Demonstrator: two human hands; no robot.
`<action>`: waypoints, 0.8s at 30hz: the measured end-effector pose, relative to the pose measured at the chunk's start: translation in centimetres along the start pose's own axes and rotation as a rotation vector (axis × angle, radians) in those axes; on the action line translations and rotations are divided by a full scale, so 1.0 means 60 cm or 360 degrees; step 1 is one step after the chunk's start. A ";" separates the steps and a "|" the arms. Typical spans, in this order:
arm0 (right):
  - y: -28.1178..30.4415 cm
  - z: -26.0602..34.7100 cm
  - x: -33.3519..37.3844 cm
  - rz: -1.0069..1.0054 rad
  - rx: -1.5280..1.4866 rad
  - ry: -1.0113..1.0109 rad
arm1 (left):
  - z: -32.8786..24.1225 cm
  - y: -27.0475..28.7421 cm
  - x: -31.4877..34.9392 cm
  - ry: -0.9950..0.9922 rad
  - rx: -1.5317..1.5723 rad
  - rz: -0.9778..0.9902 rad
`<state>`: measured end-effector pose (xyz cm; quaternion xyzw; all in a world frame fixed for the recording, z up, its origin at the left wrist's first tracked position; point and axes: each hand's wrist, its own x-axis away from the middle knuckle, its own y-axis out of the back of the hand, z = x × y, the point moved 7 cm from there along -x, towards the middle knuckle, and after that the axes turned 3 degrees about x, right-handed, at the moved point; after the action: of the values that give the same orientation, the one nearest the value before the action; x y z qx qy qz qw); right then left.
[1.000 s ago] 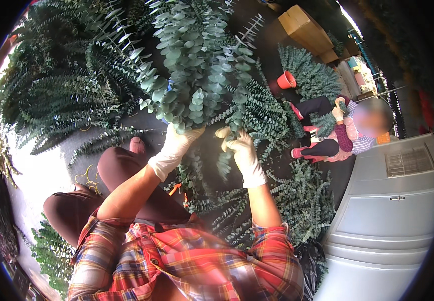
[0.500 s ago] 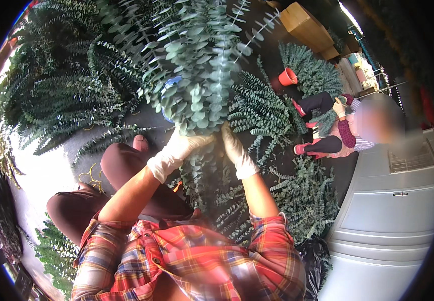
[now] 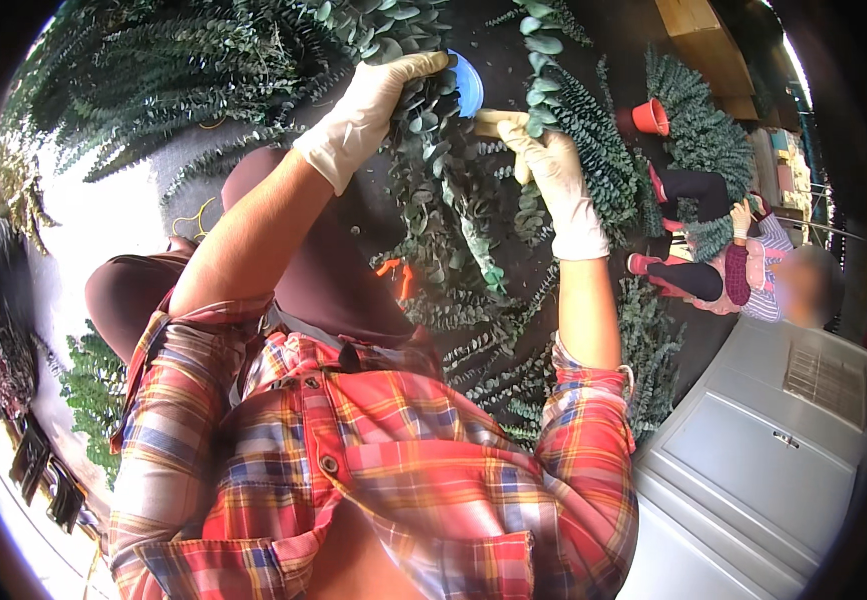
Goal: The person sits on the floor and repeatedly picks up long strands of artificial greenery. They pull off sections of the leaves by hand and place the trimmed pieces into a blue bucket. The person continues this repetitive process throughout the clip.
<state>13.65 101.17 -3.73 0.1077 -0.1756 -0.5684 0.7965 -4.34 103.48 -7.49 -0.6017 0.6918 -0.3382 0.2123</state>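
Note:
Both my hands wear pale gloves and reach toward the top of the view. My left hand is closed around a bunch of eucalyptus stems, leafy above the grip and hanging down below it. To its right, my right hand pinches a single eucalyptus sprig, which rises upright from the fingers. Between the hands, a round blue container shows partly behind the bunch. Orange-handled pruners lie by my leg, below the hanging stems; their blades do not show clearly.
Heaps of eucalyptus branches cover the floor at far left and right. A co-worker sits at right, holding greenery, near a red bucket. Cardboard boxes stand far right; a pale grey cabinet is near right.
The hands, close together on one full bunch before, have moved apart and farther away. The right now holds a separate sprig; the blue container and orange-handled pruners show more.

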 end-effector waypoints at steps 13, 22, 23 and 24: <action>-0.086 0.114 -0.049 -0.0094 -0.0016 0.0268 | 0.032 -0.034 0.070 0.0144 -0.0099 0.0216; -0.067 0.049 -0.078 -0.0475 -0.0017 0.0380 | 0.058 -0.019 0.076 0.0134 0.0132 0.0415; -0.071 0.050 -0.080 -0.0467 -0.0059 0.0268 | 0.046 -0.022 0.082 0.0060 0.0149 0.0391; -0.078 0.052 -0.081 -0.0459 -0.0103 0.0259 | 0.052 -0.016 0.081 0.0124 0.0206 0.0339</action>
<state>6.91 104.28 -3.40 0.1517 -0.0748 -0.6716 0.7214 -2.41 98.05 -8.36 -0.4962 0.7362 -0.3807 0.2585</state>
